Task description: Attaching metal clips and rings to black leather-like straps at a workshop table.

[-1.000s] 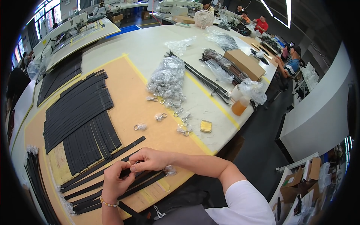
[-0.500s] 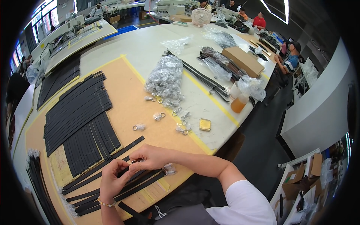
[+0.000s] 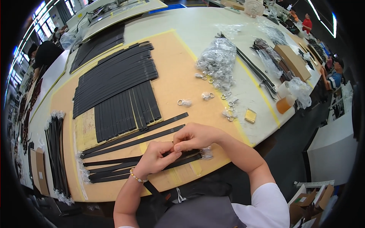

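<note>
A: Where's the strap (image 3: pixel 178 157) right now?

B: On the orange mat (image 3: pixel 171 76), near its front edge, right under my hands. It lies flat among a few other loose black straps there. My left hand (image 3: pixel 154 159) is curled onto it from the near side; my right hand (image 3: pixel 195 137) sits just past it, fingertips pinched together over the strap's right end.

A: Gripping what, exactly?

B: Left hand looks clamped on the strap. Right hand is pinched shut on something small at the strap end; too hidden by my fingers to name. A bit of clear plastic (image 3: pixel 207 152) pokes out just right of that hand.

A: How does it handle?

B: My guess: light, thin, flexible along its length, so it sags if I lift one end. Surface looks smooth, maybe a bit slick. Not fragile. I'd hold it flat near the end I'm working, thumb on top, other hand pinning it close by so it can't twist.

A: Anything else close?

B: Small metal clasps (image 3: pixel 207 95) in clear bags, further back on the mat from my hands. A big heap of bagged clasps (image 3: pixel 218 59) just off the mat's right edge. Neat rows of straps (image 3: pixel 114 81) cover the mat's back left.
</note>
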`<state>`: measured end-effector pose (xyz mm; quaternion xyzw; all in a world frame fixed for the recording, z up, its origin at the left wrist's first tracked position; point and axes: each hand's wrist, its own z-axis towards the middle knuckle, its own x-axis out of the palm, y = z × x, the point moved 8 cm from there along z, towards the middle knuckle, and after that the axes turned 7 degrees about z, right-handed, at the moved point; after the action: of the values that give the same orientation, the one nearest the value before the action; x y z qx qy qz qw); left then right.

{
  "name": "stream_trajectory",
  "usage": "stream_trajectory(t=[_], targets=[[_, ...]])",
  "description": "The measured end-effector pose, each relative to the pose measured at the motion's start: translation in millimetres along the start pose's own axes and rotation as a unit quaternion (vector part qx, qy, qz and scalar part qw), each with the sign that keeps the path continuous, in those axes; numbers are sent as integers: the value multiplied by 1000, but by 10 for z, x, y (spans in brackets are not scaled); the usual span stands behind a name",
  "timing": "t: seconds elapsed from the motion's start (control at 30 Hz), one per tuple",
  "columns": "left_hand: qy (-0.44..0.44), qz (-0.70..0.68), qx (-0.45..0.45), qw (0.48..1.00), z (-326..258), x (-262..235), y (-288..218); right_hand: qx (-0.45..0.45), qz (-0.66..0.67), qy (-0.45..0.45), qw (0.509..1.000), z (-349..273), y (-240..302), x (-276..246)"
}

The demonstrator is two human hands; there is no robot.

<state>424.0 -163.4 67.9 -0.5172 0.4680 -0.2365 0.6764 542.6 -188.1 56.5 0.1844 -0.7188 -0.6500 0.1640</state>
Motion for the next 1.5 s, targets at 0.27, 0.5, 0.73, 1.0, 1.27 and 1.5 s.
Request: stream_trajectory(t=[0.27,0.5,0.73,1.0,1.27,1.5], targets=[[-130,309,113,935,158,-242,24,-52,-423,-506,750,-594,178,-1239],[-111,323,51,939,278,-186,298,101,-406,-407,812,-435,-155,-1184],[-102,229,-26,968,173,-279,322,52,-240,-410,878,-418,-49,-1102],[-165,-47,32,985,63,-543,192,-261,149,-156,941,-66,202,-344],[-216,-94,47,971,-47,-592,79,-308,128,-154,930,-64,338,-200],[-186,-143,65,970,8,-561,40,-400,-45,-218,889,-271,546,-186]])
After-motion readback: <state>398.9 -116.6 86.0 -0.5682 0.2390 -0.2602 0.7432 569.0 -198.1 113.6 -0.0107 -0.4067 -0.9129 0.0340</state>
